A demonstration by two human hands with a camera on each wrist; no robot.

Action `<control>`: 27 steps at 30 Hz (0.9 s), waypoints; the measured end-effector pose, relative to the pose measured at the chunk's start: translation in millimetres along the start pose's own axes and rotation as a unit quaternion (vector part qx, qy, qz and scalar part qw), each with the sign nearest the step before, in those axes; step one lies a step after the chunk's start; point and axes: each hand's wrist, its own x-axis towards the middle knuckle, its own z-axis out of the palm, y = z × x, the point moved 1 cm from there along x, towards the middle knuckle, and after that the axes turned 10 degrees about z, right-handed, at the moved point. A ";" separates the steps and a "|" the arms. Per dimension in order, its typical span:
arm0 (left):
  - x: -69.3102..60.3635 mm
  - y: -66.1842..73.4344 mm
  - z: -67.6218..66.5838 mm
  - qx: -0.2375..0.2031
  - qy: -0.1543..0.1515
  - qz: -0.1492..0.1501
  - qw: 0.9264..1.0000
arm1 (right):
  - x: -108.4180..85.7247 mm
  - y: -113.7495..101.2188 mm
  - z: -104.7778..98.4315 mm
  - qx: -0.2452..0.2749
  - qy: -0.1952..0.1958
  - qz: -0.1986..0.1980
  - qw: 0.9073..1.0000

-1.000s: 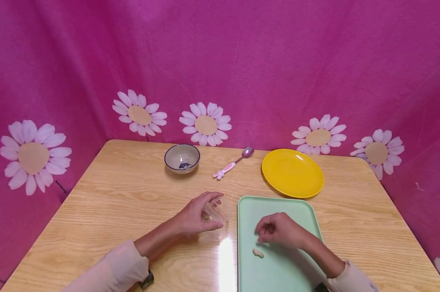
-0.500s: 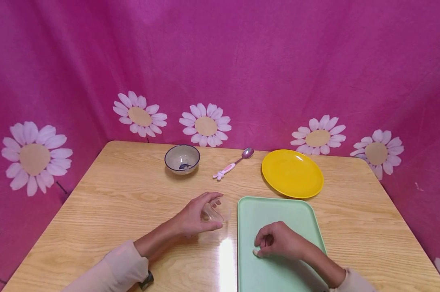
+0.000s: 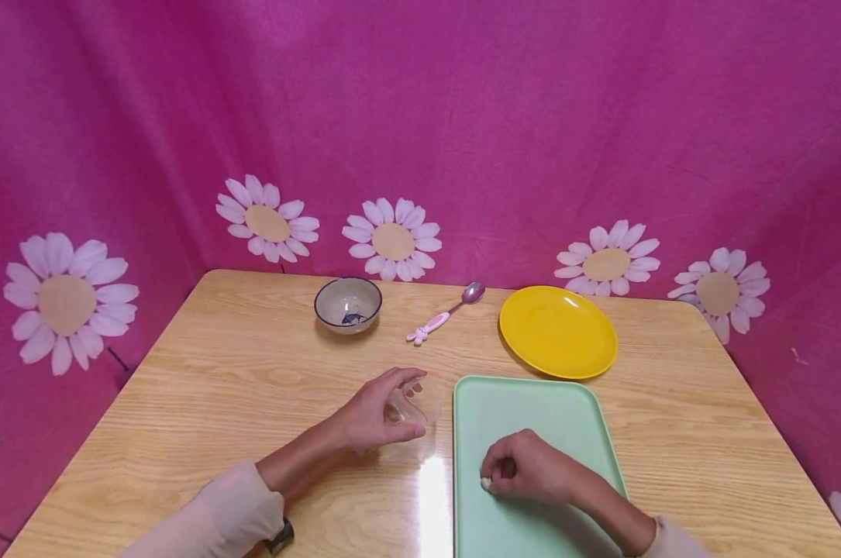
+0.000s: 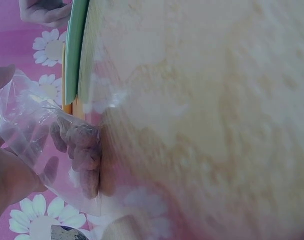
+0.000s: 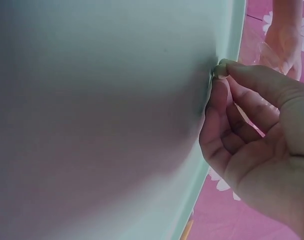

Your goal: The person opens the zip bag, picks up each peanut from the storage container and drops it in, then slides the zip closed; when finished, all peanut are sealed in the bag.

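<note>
My left hand (image 3: 367,415) grips a clear plastic bag (image 4: 29,112) standing on the table just left of the green tray (image 3: 528,399). Its thumb and fingers curve around the bag's upper part. Several peanuts (image 4: 85,150) lie at the bottom of the bag in the left wrist view. Over the tray, my right hand (image 3: 532,471) pinches one peanut (image 3: 486,483) between thumb and fingertips. Only a pale end of that peanut (image 5: 221,69) shows in the right wrist view; the fingers cover the rest. The peanut is low, at or very near the tray's surface.
Behind the tray lies a yellow plate (image 3: 558,333). A spoon (image 3: 437,322) with a pink rabbit handle rests at the back middle, beside a small dark-rimmed bowl (image 3: 348,304). A pink flowered cloth (image 3: 420,116) hangs behind the wooden table (image 3: 253,364).
My right hand has come down and toward me over the tray, and its fingers have closed on the peanut lying there. The left hand has stayed in place with the bag.
</note>
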 end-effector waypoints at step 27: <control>0.5 -0.5 0.9 -0.012 -0.010 -0.017 1.000 | 52.6 -41.0 -22.7 0.023 0.176 -0.007 0.984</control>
